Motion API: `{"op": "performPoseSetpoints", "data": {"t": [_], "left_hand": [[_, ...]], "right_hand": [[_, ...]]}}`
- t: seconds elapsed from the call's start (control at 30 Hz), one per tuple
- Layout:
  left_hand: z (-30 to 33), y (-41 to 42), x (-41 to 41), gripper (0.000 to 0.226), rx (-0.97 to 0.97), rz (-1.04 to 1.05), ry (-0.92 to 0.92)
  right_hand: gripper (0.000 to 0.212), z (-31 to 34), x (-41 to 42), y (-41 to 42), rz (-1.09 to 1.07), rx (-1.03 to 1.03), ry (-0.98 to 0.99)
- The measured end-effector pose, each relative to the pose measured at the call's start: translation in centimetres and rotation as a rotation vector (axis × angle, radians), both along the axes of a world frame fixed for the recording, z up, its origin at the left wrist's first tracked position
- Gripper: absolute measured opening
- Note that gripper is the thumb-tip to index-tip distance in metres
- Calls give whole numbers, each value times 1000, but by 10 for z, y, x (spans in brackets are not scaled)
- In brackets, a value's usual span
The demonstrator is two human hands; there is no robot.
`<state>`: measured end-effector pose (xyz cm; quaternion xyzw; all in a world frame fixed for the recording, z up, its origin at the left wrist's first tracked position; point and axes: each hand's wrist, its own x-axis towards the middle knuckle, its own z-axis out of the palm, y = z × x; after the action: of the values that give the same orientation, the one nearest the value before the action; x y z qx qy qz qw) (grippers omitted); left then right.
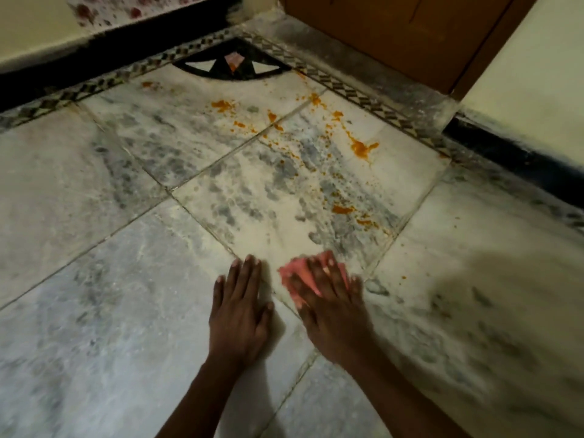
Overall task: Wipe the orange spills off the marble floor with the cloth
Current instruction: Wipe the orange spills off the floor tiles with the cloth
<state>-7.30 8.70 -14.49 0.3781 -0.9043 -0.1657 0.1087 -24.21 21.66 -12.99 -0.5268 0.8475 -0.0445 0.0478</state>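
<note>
Orange spills point(363, 148) lie scattered over the marble floor point(104, 279), from the far inlay down to a streak point(343, 210) at mid right. A pink cloth point(300, 273) lies flat on the floor well short of the spills. My right hand point(331, 298) presses on it with fingers spread straight, hiding most of it. My left hand point(241, 311) rests flat on the bare marble just left of the cloth, fingers straight, holding nothing.
A black-and-white patterned border point(357, 93) and a corner inlay point(232, 66) frame the tiles. A wooden door point(395, 30) stands at the back right, with walls and dark skirting point(518, 156) on both sides.
</note>
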Motion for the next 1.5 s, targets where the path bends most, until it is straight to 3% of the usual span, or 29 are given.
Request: {"op": "performPoseSetpoints", "data": {"t": [0.1, 0.27, 0.4, 0.47, 0.57, 0.7, 0.8, 0.9, 0.97, 1.1, 1.17, 1.23, 1.37, 1.43, 1.5], "left_hand": [[-3, 14, -11, 75, -16, 3, -10], [-2, 29, -29, 79, 9, -23, -26], [-3, 35, -60, 81, 6, -152, -42], [-2, 38, -75, 78, -3, -134, -61], [-3, 43, -83, 73, -64, -102, -70], [-4, 46, -81, 72, -93, -105, -78], [-3, 45, -80, 73, -87, -94, -86], [-3, 44, -80, 73, -86, -97, -86], [-3, 44, -79, 72, -83, -105, -92], [-5, 46, -79, 71, -81, -89, -85], [-6, 45, -78, 71, -91, -100, -96], [-4, 46, -77, 71, -95, -101, -105], [-1, 43, -79, 73, -64, -94, -79], [-2, 30, -80, 76, -48, -124, -61], [-2, 10, -81, 77, -47, -149, -66]], "right_hand": [[58, -4, -41, 48, -116, -12, 42], [63, -6, -92, 19, -434, -28, -55], [58, -2, -41, 52, -155, -52, 49], [57, 0, -42, 96, -145, -59, 52], [58, -3, -97, 117, -400, -52, 54], [64, -8, -143, 55, -686, -59, -100], [63, -12, -104, 29, -513, -86, -22], [55, -2, -61, 73, -220, -77, 25], [53, -3, -68, 104, -261, -81, 48], [61, -9, -125, 75, -670, -151, -8], [66, -8, -140, 34, -659, -104, -68], [66, -8, -132, 12, -517, -77, -47], [59, -10, -96, 48, -202, -102, 84], [58, -10, -105, 64, -266, -91, 75], [60, -13, -127, 49, -500, -131, 61]]}}
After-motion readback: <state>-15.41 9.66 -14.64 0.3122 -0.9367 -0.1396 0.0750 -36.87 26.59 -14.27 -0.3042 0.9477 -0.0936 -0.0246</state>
